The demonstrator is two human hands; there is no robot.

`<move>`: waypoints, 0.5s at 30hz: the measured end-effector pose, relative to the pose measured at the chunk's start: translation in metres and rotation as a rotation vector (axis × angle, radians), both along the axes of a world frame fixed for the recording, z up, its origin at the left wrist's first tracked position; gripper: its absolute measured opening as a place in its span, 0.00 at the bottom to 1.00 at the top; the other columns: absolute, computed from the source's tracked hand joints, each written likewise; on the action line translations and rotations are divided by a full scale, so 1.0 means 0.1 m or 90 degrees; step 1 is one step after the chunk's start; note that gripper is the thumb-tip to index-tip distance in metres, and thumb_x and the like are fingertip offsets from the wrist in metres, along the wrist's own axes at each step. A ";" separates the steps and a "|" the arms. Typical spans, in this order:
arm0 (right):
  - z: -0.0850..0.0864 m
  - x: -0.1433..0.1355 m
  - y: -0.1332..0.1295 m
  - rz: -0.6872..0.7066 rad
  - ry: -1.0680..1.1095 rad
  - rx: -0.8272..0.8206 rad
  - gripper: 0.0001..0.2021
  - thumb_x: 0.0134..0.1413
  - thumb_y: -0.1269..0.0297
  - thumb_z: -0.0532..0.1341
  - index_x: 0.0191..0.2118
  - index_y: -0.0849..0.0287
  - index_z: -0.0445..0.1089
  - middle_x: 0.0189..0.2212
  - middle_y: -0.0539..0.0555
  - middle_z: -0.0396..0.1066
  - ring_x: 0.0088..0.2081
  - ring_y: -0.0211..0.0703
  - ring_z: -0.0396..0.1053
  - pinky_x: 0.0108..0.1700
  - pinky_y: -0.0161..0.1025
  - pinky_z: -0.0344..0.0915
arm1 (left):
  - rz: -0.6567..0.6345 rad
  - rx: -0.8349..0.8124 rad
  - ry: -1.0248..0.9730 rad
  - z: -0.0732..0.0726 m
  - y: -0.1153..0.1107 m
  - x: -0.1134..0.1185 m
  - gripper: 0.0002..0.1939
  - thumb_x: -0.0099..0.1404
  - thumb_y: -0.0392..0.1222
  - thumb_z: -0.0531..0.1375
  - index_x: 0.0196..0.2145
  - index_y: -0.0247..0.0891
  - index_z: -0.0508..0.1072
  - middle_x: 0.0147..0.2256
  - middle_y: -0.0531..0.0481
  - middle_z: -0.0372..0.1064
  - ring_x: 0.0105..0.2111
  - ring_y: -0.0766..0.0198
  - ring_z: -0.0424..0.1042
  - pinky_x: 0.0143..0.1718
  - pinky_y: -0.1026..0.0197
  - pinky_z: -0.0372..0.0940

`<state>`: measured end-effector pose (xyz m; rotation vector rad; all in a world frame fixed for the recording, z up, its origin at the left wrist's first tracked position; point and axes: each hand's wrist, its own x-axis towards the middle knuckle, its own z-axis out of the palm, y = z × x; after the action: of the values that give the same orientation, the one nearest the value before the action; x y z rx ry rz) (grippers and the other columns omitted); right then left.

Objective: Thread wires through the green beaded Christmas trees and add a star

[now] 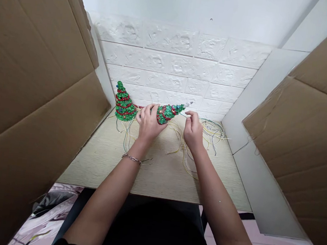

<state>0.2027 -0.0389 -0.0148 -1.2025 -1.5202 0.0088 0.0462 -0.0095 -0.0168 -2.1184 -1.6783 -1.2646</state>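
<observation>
My left hand is wrapped round the base of a small green Christmas tree with red garland and coloured baubles. The tree lies tilted in the air, its clear, silvery tip pointing up to the right. Just right of that tip is my right hand, its fingers curled in and closed. Whatever they may pinch is too small to make out. A second decorated Christmas tree stands upright on the table, left of my left hand. Loose thin yellow wires run behind and between my hands.
On the table, a coil of wires lies at the back right. A white brick-patterned wall closes the back. Large cardboard sheets flank both sides.
</observation>
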 end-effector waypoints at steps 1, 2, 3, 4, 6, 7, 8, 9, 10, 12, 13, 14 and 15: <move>-0.01 -0.01 0.00 0.004 0.013 -0.008 0.11 0.59 0.65 0.45 0.43 0.59 0.60 0.21 0.48 0.60 0.22 0.38 0.60 0.27 0.36 0.54 | -0.011 0.000 0.007 -0.01 -0.01 0.02 0.35 0.50 0.51 0.63 0.54 0.41 0.61 0.53 0.41 0.59 0.54 0.46 0.55 0.54 0.46 0.48; -0.01 -0.02 0.01 0.010 0.025 -0.010 0.10 0.58 0.65 0.45 0.43 0.59 0.58 0.20 0.47 0.58 0.21 0.38 0.57 0.26 0.35 0.52 | -0.022 -0.001 0.012 -0.01 -0.02 0.04 0.35 0.50 0.52 0.63 0.54 0.41 0.61 0.53 0.41 0.59 0.54 0.46 0.55 0.54 0.46 0.48; -0.02 -0.03 0.01 0.016 0.038 -0.008 0.09 0.58 0.65 0.45 0.43 0.59 0.56 0.19 0.46 0.56 0.20 0.37 0.56 0.25 0.35 0.51 | -0.033 -0.003 0.016 -0.01 -0.03 0.06 0.35 0.49 0.52 0.63 0.54 0.41 0.61 0.53 0.41 0.59 0.54 0.47 0.56 0.54 0.47 0.49; -0.02 -0.04 0.02 0.021 0.049 -0.006 0.09 0.58 0.64 0.45 0.43 0.58 0.55 0.18 0.45 0.54 0.19 0.36 0.55 0.25 0.34 0.51 | -0.041 -0.006 0.018 -0.01 -0.04 0.07 0.36 0.49 0.52 0.63 0.54 0.41 0.61 0.53 0.41 0.60 0.53 0.47 0.56 0.53 0.47 0.49; -0.03 -0.05 0.03 0.029 0.063 -0.001 0.08 0.58 0.63 0.46 0.42 0.58 0.54 0.18 0.44 0.52 0.19 0.36 0.53 0.25 0.34 0.50 | -0.044 -0.013 0.017 -0.01 -0.06 0.09 0.36 0.49 0.52 0.63 0.54 0.41 0.61 0.53 0.41 0.60 0.53 0.48 0.57 0.54 0.48 0.49; -0.02 -0.05 0.03 0.033 0.065 0.002 0.08 0.58 0.62 0.47 0.41 0.58 0.55 0.18 0.44 0.52 0.20 0.35 0.54 0.26 0.34 0.51 | -0.040 -0.018 0.014 -0.01 -0.06 0.09 0.36 0.49 0.52 0.63 0.54 0.41 0.61 0.53 0.41 0.60 0.53 0.48 0.57 0.54 0.48 0.49; -0.02 -0.05 0.03 0.036 0.063 0.003 0.08 0.58 0.61 0.48 0.41 0.58 0.55 0.19 0.44 0.53 0.20 0.35 0.54 0.26 0.33 0.51 | -0.033 -0.022 0.010 0.00 -0.06 0.09 0.35 0.49 0.52 0.63 0.54 0.42 0.61 0.53 0.41 0.60 0.53 0.48 0.56 0.54 0.48 0.49; -0.02 -0.04 0.03 0.038 0.058 0.001 0.09 0.57 0.60 0.49 0.41 0.58 0.56 0.20 0.45 0.54 0.21 0.35 0.54 0.26 0.33 0.52 | -0.023 -0.025 0.004 0.01 -0.05 0.08 0.35 0.49 0.52 0.63 0.54 0.42 0.61 0.53 0.41 0.60 0.54 0.47 0.56 0.54 0.47 0.49; -0.01 -0.04 0.02 0.039 0.050 -0.003 0.09 0.57 0.59 0.51 0.41 0.58 0.57 0.21 0.45 0.56 0.22 0.34 0.55 0.27 0.33 0.53 | -0.010 -0.028 -0.005 0.01 -0.04 0.07 0.35 0.49 0.51 0.63 0.54 0.41 0.61 0.53 0.41 0.59 0.54 0.47 0.56 0.54 0.47 0.49; 0.00 -0.03 0.01 0.034 0.034 -0.013 0.11 0.55 0.59 0.53 0.42 0.58 0.58 0.24 0.47 0.59 0.22 0.34 0.56 0.27 0.33 0.54 | 0.020 -0.032 -0.026 0.03 -0.03 0.04 0.35 0.49 0.51 0.64 0.54 0.41 0.61 0.54 0.40 0.59 0.54 0.46 0.55 0.53 0.46 0.50; 0.00 -0.03 0.01 0.027 0.027 -0.015 0.12 0.55 0.59 0.53 0.43 0.58 0.58 0.26 0.48 0.61 0.23 0.34 0.57 0.27 0.33 0.55 | 0.032 -0.032 -0.037 0.03 -0.02 0.02 0.35 0.49 0.51 0.64 0.54 0.40 0.61 0.54 0.39 0.59 0.54 0.46 0.55 0.53 0.45 0.50; 0.00 -0.03 0.00 0.016 0.020 -0.013 0.12 0.54 0.60 0.53 0.44 0.58 0.58 0.27 0.49 0.62 0.24 0.35 0.58 0.27 0.33 0.56 | 0.043 -0.031 -0.047 0.04 -0.01 0.00 0.35 0.49 0.50 0.64 0.54 0.40 0.61 0.54 0.39 0.58 0.54 0.45 0.55 0.53 0.45 0.50; 0.00 -0.03 -0.01 0.002 0.014 -0.008 0.13 0.55 0.61 0.53 0.45 0.58 0.58 0.29 0.50 0.63 0.25 0.35 0.59 0.28 0.34 0.57 | 0.051 -0.031 -0.056 0.05 0.00 -0.01 0.36 0.49 0.50 0.64 0.54 0.40 0.61 0.54 0.39 0.58 0.55 0.45 0.55 0.54 0.44 0.50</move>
<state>0.1993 -0.0395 -0.0148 -1.2064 -1.5044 0.0340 0.0450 -0.0097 -0.0115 -2.0273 -1.8279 -1.3238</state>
